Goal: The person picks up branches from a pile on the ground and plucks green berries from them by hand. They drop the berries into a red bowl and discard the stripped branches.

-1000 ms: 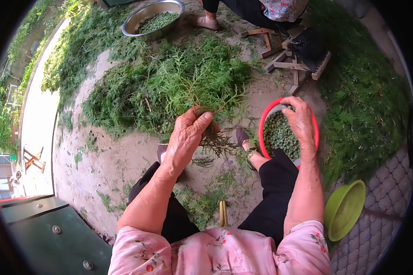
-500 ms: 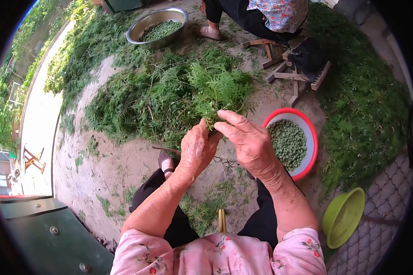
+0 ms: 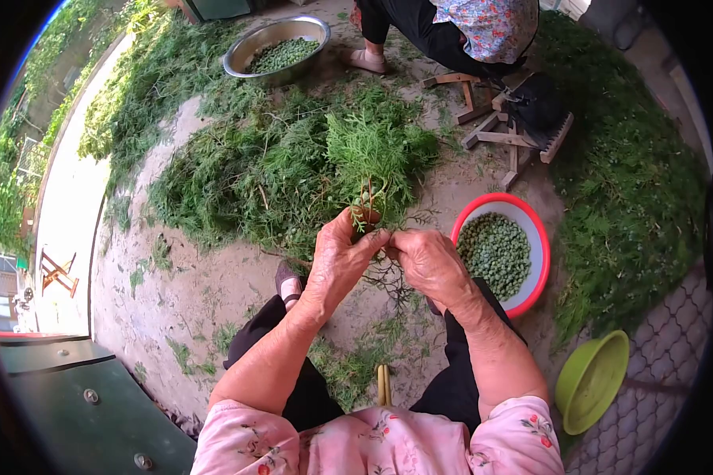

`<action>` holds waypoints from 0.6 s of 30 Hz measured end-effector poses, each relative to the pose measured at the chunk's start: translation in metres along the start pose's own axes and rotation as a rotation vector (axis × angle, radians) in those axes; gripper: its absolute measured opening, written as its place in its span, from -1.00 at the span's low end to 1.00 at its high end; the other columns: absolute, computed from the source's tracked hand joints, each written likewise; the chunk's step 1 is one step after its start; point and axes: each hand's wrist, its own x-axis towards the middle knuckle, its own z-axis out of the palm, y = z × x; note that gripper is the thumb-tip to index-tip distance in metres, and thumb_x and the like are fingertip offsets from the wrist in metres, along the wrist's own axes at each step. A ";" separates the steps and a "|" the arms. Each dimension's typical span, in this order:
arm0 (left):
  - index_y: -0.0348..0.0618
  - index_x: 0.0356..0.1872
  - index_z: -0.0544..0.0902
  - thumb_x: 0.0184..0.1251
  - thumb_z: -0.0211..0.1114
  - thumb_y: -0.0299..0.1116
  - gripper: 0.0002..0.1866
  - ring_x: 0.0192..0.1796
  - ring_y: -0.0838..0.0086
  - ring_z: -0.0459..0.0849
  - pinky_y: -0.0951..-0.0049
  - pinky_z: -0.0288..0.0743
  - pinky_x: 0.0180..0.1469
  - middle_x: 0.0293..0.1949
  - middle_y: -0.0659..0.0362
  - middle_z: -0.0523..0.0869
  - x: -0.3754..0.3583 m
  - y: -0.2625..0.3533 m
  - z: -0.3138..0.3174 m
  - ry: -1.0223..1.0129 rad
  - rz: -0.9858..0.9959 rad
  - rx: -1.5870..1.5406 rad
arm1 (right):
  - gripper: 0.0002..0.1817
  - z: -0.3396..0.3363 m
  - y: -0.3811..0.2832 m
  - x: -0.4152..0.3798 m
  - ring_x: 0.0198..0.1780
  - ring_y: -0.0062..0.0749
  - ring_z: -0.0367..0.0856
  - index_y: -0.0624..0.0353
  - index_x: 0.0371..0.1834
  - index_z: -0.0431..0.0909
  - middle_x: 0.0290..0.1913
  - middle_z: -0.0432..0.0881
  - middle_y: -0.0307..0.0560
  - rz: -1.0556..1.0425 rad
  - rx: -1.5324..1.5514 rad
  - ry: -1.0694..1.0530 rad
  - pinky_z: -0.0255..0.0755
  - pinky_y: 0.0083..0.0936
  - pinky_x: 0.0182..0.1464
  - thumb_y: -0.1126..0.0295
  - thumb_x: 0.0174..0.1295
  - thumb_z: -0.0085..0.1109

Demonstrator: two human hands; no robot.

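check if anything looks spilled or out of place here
Mildly odd: the green basin on the paving looks tilted, though lens distortion may explain it. Loose green sprigs litter the ground; the red-rimmed bowl looks upright, green berries inside.

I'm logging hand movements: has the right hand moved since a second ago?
Yes: judged against the wooden stool, the right hand has shifted left, from over the red-rimmed basin to beside the left hand.

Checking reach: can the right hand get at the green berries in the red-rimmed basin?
Probably yes: the right hand looks near the red-rimmed basin, and no lid covers the green berries.
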 end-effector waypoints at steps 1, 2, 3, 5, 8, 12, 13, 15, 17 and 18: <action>-0.30 -0.24 0.53 0.27 0.22 -0.42 -0.85 -0.33 0.66 0.52 0.59 0.47 -0.24 -0.37 0.28 0.59 0.001 -0.004 0.000 -0.006 0.048 0.000 | -0.92 -0.002 0.003 0.001 -0.40 0.00 0.60 0.19 -0.41 0.55 -0.51 0.59 0.06 0.004 -0.030 -0.022 0.41 -0.16 -0.37 0.52 0.09 0.05; -0.29 -0.28 0.53 0.28 0.18 -0.50 -0.93 -0.42 0.72 0.46 0.63 0.43 -0.35 -0.44 0.33 0.57 0.001 -0.005 0.001 0.022 0.070 0.052 | -0.92 -0.007 0.004 0.003 -0.40 0.00 0.60 0.19 -0.41 0.55 -0.51 0.59 0.06 0.003 -0.031 -0.022 0.41 -0.16 -0.37 0.52 0.09 0.05; -0.29 -0.28 0.53 0.28 0.18 -0.50 -0.93 -0.42 0.72 0.46 0.63 0.43 -0.35 -0.44 0.33 0.57 0.001 -0.002 0.001 0.021 0.071 0.050 | -0.94 -0.014 0.005 0.005 -0.42 -0.03 0.60 0.19 -0.39 0.56 -0.52 0.59 0.05 0.031 0.067 0.119 0.42 -0.21 -0.38 0.48 0.10 0.09; -0.28 -0.30 0.54 0.27 0.19 -0.50 -0.94 -0.44 0.74 0.40 0.63 0.39 -0.38 -0.49 0.36 0.56 0.000 0.005 0.001 0.053 0.054 0.236 | -0.88 -0.029 -0.005 0.007 -0.46 -0.13 0.60 0.18 -0.34 0.59 -0.51 0.59 0.01 0.167 0.223 0.405 0.44 -0.35 -0.40 0.39 0.09 0.22; -0.28 -0.33 0.55 0.25 0.20 -0.52 -0.95 -0.45 0.76 0.37 0.63 0.36 -0.41 -0.54 0.37 0.53 -0.001 0.005 0.004 0.046 0.095 0.238 | -0.87 -0.035 -0.008 0.012 -0.40 -0.15 0.60 0.19 -0.34 0.60 -0.42 0.61 -0.01 0.077 0.208 0.649 0.44 -0.41 -0.34 0.40 0.08 0.22; -0.27 -0.35 0.55 0.22 0.20 -0.53 -0.97 -0.45 0.76 0.35 0.63 0.35 -0.41 -0.55 0.37 0.52 -0.003 0.007 0.008 -0.002 0.105 0.228 | -0.82 -0.020 0.009 0.016 -0.28 -0.42 0.57 0.23 -0.20 0.55 -0.38 0.61 -0.12 0.076 0.532 0.205 0.43 -0.54 -0.21 0.52 0.11 0.16; -0.27 -0.36 0.54 0.20 0.19 -0.55 -0.97 -0.45 0.76 0.35 0.64 0.34 -0.41 -0.55 0.37 0.52 -0.004 0.010 0.008 -0.028 0.083 0.226 | -0.78 -0.017 0.010 0.017 -0.25 -0.50 0.56 0.24 -0.14 0.53 -0.36 0.61 -0.17 0.137 0.757 0.110 0.43 -0.55 -0.20 0.53 0.12 0.16; -0.27 -0.37 0.54 0.18 0.19 -0.57 -0.98 -0.45 0.76 0.35 0.64 0.33 -0.41 -0.56 0.38 0.53 -0.004 0.011 0.007 -0.053 0.062 0.222 | -0.75 -0.017 0.004 0.018 -0.24 -0.57 0.54 0.25 -0.11 0.51 -0.34 0.60 -0.22 0.135 0.937 0.103 0.43 -0.57 -0.19 0.54 0.11 0.17; -0.27 -0.38 0.51 0.14 0.20 -0.56 -0.95 -0.47 0.74 0.36 0.64 0.33 -0.43 -0.56 0.32 0.55 -0.004 0.007 0.006 -0.060 0.040 0.166 | -0.72 -0.016 0.003 0.019 -0.23 -0.63 0.51 0.26 -0.09 0.49 -0.31 0.59 -0.27 0.130 1.119 0.094 0.43 -0.60 -0.19 0.54 0.11 0.18; -0.27 -0.38 0.51 0.14 0.20 -0.56 -0.95 -0.47 0.74 0.36 0.64 0.33 -0.43 -0.56 0.32 0.55 -0.004 0.008 0.006 -0.060 0.040 0.166 | -0.72 -0.014 0.005 0.019 -0.26 -0.65 0.51 0.25 -0.09 0.49 -0.31 0.58 -0.29 0.126 1.134 0.119 0.42 -0.63 -0.21 0.55 0.09 0.20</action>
